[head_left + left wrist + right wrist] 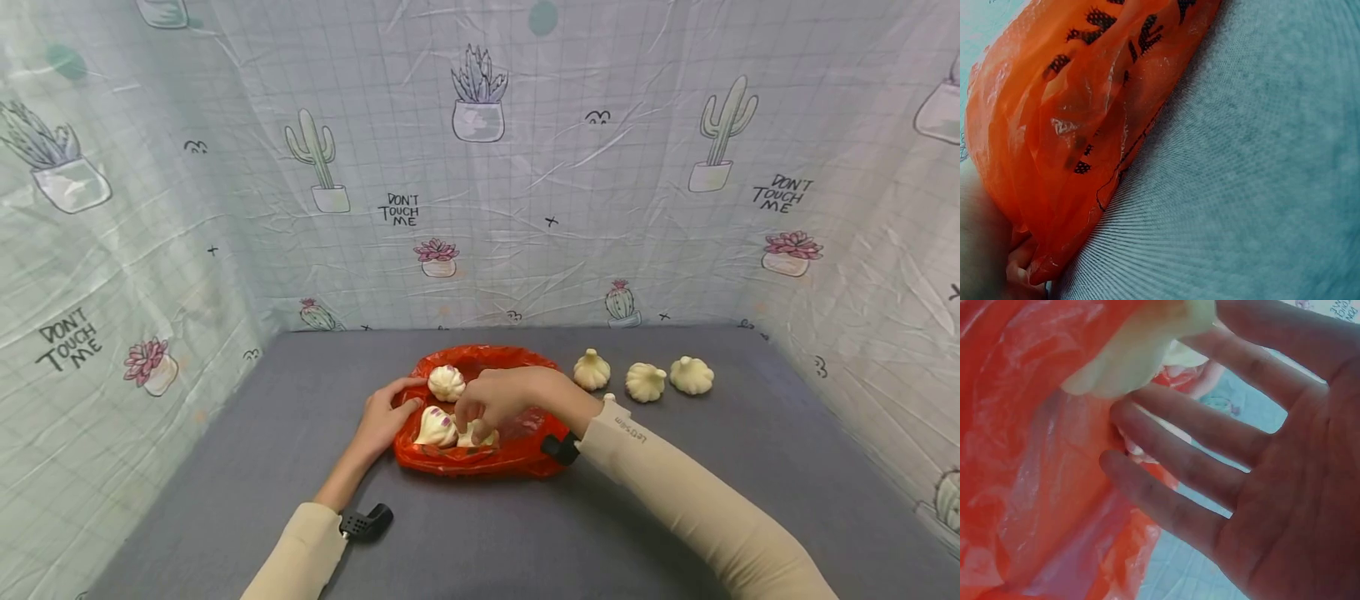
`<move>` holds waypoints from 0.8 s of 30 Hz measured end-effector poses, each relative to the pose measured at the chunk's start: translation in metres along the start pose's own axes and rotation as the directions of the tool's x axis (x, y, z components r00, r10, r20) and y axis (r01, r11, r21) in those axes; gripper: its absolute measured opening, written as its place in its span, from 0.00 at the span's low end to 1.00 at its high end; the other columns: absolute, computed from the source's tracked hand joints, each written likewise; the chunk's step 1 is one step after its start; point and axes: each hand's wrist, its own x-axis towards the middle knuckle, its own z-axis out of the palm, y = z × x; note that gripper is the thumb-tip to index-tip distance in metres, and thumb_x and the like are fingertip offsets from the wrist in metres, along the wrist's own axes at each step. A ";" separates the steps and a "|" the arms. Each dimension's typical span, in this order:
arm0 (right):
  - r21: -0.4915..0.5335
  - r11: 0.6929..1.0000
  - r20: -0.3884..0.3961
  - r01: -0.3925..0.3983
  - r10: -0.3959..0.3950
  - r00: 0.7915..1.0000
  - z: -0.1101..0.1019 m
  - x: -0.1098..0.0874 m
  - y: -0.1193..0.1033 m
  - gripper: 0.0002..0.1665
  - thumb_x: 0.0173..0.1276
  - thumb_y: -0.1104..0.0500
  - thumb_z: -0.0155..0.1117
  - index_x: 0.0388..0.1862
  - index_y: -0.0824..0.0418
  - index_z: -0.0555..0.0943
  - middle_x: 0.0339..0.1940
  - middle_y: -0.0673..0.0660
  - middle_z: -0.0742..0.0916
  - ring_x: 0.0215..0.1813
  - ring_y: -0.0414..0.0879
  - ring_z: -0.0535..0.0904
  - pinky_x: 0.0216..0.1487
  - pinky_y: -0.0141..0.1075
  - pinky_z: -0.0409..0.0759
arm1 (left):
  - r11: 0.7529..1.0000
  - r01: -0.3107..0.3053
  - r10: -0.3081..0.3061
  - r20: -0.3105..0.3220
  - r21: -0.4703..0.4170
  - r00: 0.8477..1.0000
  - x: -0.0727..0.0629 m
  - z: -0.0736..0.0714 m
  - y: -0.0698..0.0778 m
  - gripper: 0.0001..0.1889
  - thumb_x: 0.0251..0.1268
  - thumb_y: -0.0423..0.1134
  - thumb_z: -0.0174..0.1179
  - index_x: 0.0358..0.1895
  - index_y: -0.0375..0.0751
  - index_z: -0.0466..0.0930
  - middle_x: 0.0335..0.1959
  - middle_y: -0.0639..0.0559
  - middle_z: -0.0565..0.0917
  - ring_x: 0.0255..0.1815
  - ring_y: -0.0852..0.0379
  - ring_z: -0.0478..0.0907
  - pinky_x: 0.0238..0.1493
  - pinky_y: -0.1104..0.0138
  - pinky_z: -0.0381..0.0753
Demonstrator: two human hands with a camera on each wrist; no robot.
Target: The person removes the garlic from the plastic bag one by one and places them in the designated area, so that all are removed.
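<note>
A red plastic bag (pixel 517 461) lies on the table with its mouth spread. My left hand (pixel 384 421) grips the bag's left rim; in the left wrist view the bag's printed side (pixel 1085 125) covers most of that hand. Over the bag's mouth, my right hand (pixel 498 396) pinches a pale garlic bulb (pixel 1129 353) by its stem end, its other fingers extended. Beside that bulb sit two more inside the bag: a purple-marked garlic bulb (pixel 437 427) nearer me and a rounder garlic bulb (pixel 446 383) farther back.
Right of the bag, several garlic bulbs stand on the grey table (pixel 465 542), among them one at the back (pixel 592 363) and one farthest right (pixel 692 376). The tip of another (pixel 609 397) shows behind my right wrist. A printed curtain (pixel 525 208) surrounds the table.
</note>
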 end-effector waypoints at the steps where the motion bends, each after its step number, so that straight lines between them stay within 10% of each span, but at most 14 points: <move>1: -0.001 1.000 0.009 -0.013 0.013 1.000 0.001 0.001 0.000 0.13 0.70 0.53 0.72 0.53 0.45 0.88 0.54 0.46 0.89 0.57 0.40 0.83 0.58 0.36 0.82 | 1.000 -0.003 0.003 -0.002 0.001 1.000 0.000 0.000 0.000 0.19 0.70 0.35 0.64 0.62 0.49 0.85 0.68 0.42 0.81 0.74 0.41 0.73 0.73 0.44 0.71; 16: 0.040 0.997 0.007 -0.066 0.065 0.998 -0.002 -0.011 0.008 0.23 0.63 0.68 0.70 0.51 0.43 0.88 0.53 0.43 0.88 0.58 0.45 0.82 0.57 0.36 0.82 | 1.000 0.014 -0.014 0.003 -0.013 1.000 0.001 0.000 0.000 0.19 0.70 0.36 0.64 0.62 0.51 0.85 0.70 0.41 0.79 0.75 0.41 0.71 0.75 0.44 0.69; 24: 0.011 1.000 0.030 0.028 -0.028 0.999 0.006 -0.004 0.011 0.31 0.64 0.72 0.66 0.56 0.39 0.87 0.56 0.39 0.86 0.49 0.48 0.80 0.35 0.31 0.78 | 1.000 0.011 -0.011 0.001 -0.001 1.000 -0.001 0.000 0.001 0.19 0.69 0.36 0.64 0.61 0.51 0.85 0.68 0.42 0.81 0.74 0.42 0.73 0.74 0.45 0.70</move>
